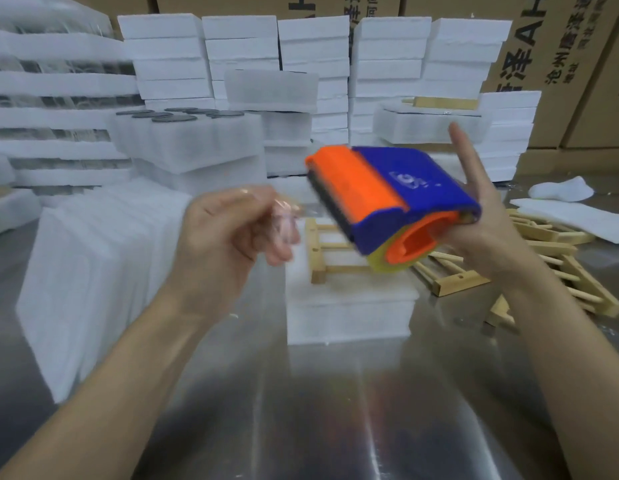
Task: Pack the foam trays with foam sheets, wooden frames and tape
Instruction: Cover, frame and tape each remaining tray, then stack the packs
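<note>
You're at the taping step, by the look of it: the foam tray (349,317) sits mid-table (335,410) with a wooden frame (318,265) on top, untaped. Your right hand (488,216) grips the tape dispenser (391,195) above it, forefinger raised. Your left hand (225,233), blurred, seems to pinch the clear tape end (283,216). Next, probably draw out tape and lower it onto the tray.

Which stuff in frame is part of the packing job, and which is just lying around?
In use: tape dispenser in right hand; tape end in left hand; foam tray; wooden frame on it; foam sheets.
Lying about: cardboard boxes; white scrap.
</note>
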{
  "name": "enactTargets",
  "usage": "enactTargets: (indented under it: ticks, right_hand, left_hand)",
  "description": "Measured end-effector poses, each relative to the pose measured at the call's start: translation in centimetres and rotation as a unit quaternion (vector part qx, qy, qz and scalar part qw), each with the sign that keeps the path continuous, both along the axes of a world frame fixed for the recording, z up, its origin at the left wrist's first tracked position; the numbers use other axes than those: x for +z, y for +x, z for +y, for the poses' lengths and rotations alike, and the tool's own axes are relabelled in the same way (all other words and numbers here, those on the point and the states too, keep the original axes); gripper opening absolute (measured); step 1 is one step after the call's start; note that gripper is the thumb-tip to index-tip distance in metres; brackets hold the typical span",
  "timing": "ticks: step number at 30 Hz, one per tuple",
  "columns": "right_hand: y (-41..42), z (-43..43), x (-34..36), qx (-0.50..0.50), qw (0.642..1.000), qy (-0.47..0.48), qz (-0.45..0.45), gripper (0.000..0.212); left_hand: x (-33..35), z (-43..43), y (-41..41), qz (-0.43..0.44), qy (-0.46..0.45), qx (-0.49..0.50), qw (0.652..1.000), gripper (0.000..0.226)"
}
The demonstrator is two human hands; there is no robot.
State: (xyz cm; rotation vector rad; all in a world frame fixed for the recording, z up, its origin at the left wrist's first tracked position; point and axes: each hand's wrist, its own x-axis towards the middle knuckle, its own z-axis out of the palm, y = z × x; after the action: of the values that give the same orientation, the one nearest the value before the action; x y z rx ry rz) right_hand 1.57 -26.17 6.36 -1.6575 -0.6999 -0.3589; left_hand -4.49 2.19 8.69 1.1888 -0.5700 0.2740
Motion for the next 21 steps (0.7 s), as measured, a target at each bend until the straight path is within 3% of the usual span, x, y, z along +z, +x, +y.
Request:
enactTargets:
  ticks: [2, 3, 6, 10, 16, 19, 21]
  right_hand:
    - [0.5, -2.4, 0.0, -0.054, 0.995, 0.078, 0.024, 0.102]
    - [0.6, -3.7, -0.2, -0.092, 0.987, 0.126, 0.027, 0.098]
    - [0.7, -6.1, -1.0, -0.206, 0.955, 0.212, 0.029, 0.083]
    - [0.8, -5.7, -1.1, -0.242, 0.944, 0.216, 0.058, 0.076]
    - [0.8, -5.3, -1.1, -0.265, 0.946, 0.178, 0.047, 0.080]
    - [1.0, -5.3, -1.1, -0.287, 0.935, 0.203, 0.049, 0.079]
    - [1.2, -5.6, -1.3, -0.291, 0.932, 0.210, 0.054, 0.080]
  left_hand:
    - [0.9, 2.8, 0.5, 0.010, -0.077, 0.012, 0.997, 0.029]
    - [1.2, 4.0, 0.8, 0.008, -0.075, 0.043, 0.996, 0.038]
    - [0.5, 5.1, 2.1, 0.023, 0.047, 0.191, 0.980, 0.054]
    - [-0.2, 5.1, 3.1, 0.005, 0.211, 0.324, 0.922, 0.036]
    - [-0.7, 5.8, 3.2, -0.013, 0.297, 0.411, 0.862, 0.019]
    - [-0.8, 5.6, 3.2, -0.003, 0.300, 0.419, 0.857, 0.056]
    - [-0.8, 5.3, 3.1, -0.014, 0.310, 0.427, 0.849, 0.057]
